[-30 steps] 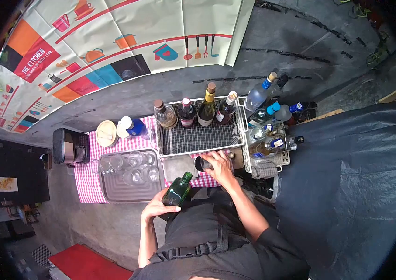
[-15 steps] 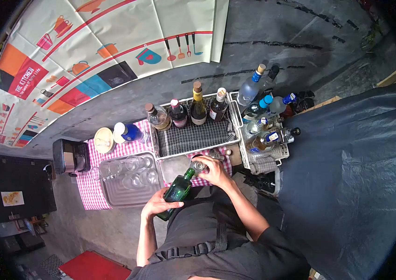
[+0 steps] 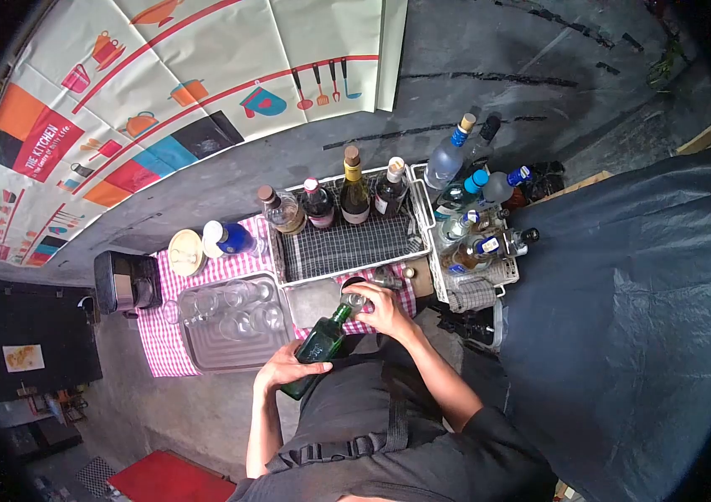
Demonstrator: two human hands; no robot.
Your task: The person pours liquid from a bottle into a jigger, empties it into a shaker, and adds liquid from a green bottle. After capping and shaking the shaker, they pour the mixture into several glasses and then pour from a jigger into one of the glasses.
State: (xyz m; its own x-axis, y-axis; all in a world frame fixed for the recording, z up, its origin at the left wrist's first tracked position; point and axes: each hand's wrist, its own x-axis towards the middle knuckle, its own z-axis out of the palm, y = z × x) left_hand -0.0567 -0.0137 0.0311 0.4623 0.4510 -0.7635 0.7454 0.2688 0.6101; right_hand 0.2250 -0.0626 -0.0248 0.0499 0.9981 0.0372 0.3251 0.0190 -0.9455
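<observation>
Green glass bottle (image 3: 320,340): where is it?
"Tilted, gripped in the left hand (image 3: 284,369), its mouth just beside a small clear glass (image 3: 356,301)."
"And that glass?"
"Held by the right hand (image 3: 385,310). Leftward, drinking glasses (image 3: 267,317) sit on a grey tray (image 3: 213,356); beyond, corked bottles (image 3: 355,207) stand in a white basket (image 3: 357,268)."

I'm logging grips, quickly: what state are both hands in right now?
Left hand: closed around the green bottle.
Right hand: closed on what looks like a small clear glass, by the bottle's mouth.
</observation>
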